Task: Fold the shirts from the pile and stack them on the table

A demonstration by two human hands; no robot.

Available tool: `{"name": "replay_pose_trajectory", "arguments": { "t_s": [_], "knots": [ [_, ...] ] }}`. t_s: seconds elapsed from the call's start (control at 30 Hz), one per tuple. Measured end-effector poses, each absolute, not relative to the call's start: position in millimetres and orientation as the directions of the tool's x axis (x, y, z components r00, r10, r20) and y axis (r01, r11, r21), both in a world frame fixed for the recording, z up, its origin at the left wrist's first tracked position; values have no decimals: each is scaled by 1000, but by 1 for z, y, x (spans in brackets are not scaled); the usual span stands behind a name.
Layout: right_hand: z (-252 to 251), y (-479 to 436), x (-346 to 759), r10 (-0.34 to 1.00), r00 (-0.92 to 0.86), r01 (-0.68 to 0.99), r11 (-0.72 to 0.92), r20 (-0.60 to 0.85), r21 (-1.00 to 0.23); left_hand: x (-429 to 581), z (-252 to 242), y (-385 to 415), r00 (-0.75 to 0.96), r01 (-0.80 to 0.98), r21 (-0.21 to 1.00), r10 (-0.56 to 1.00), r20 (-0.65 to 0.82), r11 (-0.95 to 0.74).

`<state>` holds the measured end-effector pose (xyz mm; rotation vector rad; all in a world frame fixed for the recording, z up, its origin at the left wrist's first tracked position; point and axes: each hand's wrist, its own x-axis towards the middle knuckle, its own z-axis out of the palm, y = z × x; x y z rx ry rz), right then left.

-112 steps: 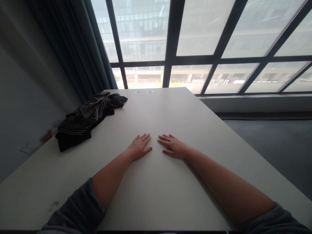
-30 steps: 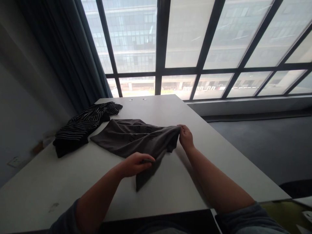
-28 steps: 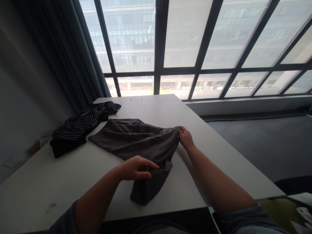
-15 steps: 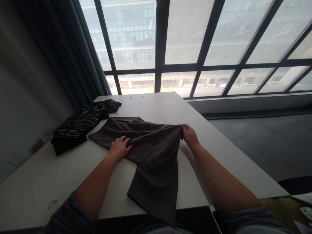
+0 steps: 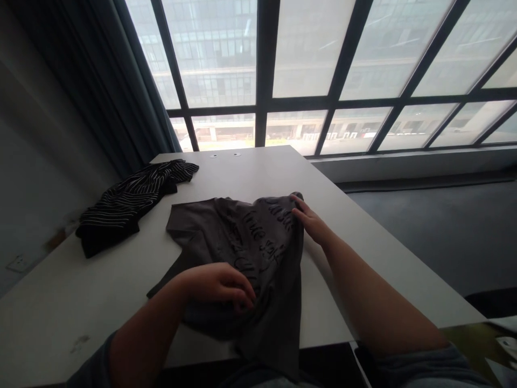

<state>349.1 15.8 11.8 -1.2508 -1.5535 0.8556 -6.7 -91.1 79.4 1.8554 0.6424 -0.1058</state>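
A dark grey T-shirt (image 5: 218,231) with black lettering lies rumpled across the white table, its near part drooping toward the front edge. My left hand (image 5: 222,285) is over the near side of the shirt, fingers curled down and closed on a fold of the cloth; the fingertips are partly hidden. At the shirt's right edge, my right hand (image 5: 311,218) has its fingers closed around the cloth, which bunches a little at the far right corner.
A black garment with white stripes (image 5: 133,202) lies heaped at the table's left side. The white table (image 5: 363,258) reaches toward a large framed window (image 5: 299,54). A dark curtain (image 5: 92,70) hangs at the left.
My left hand has gone from lying on the shirt's left part to the near side, closing on cloth there. The shirt has shifted and turned, showing more lettering. My right hand stays at the right edge.
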Motion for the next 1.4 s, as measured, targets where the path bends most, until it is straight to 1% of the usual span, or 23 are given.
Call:
{"name": "replay_pose_trajectory", "arguments": {
  "t_s": [0.03,0.07,0.13,0.17,0.23,0.27,0.33,0.43,0.57,0.63,0.73,0.8,0.83,0.87,0.93,0.97,1.0,1.03,1.07,1.13,1.2,1.27,1.4],
  "knots": [
    [11,15,348,963,-88,432,267,254,-862,-11,77,-85,829,465,854,451,-329,-232],
    [10,14,347,956,-130,514,293,265,-806,-16,71,-78,764,506,814,587,-269,-285],
    [7,14,345,939,-183,595,342,291,-728,-28,55,-60,535,707,591,840,-88,-388],
    [6,15,345,932,-191,608,358,307,-708,-34,46,-51,426,813,446,904,-16,-375],
    [5,17,344,928,-157,618,359,337,-699,-46,29,-34,268,941,216,963,-5,-261],
    [5,18,344,930,-121,621,343,346,-705,-51,23,-27,213,968,149,976,-47,-204],
    [5,19,344,939,-43,604,296,341,-740,-58,17,-18,137,989,76,984,-115,-129],
    [9,18,346,949,36,528,247,312,-813,-64,20,-17,92,996,18,990,-104,-90],
    [20,14,355,917,95,471,302,388,-829,-61,35,-30,27,999,-41,990,-136,-32],
    [26,12,363,877,144,492,339,459,-802,-55,44,-45,42,997,-54,984,-175,-53],
    [36,10,375,832,239,554,307,501,-774,-46,55,-83,148,986,-37,955,-256,-162],
    [42,7,380,855,183,597,295,485,-746,-45,58,-112,253,966,33,905,-342,-257],
    [45,4,383,877,103,618,313,469,-721,-48,58,-124,325,945,123,849,-416,-302],
    [47,1,385,894,6,632,343,447,-695,-54,56,-132,418,907,270,762,-495,-322],
    [46,-8,390,908,-131,638,384,398,-667,-72,49,-135,563,788,580,626,-540,-208],
    [43,-13,393,918,-134,642,368,373,-673,-82,44,-129,559,723,682,675,-482,-113],
    [38,-19,396,935,-93,651,318,343,-689,-94,39,-119,475,668,743,789,-389,-35],
    [32,-24,399,953,-19,664,238,303,-709,-105,34,-106,296,623,782,922,-251,13],
    [23,-30,402,966,70,675,138,249,-725,-116,29,-92,130,610,792,982,-140,32],
    [3,-43,406,968,213,694,-55,132,-718,-134,21,-64,-168,627,777,984,55,64],
    [-17,-55,406,967,242,745,-130,84,-655,-147,16,-42,-308,704,703,935,178,98],
    [-31,-65,399,976,189,805,-92,107,-587,-152,13,-31,-293,788,604,934,204,115],
    [-32,-80,369,988,71,840,16,139,-542,-143,12,-32,12,910,413,996,90,-48]
  ]
}}
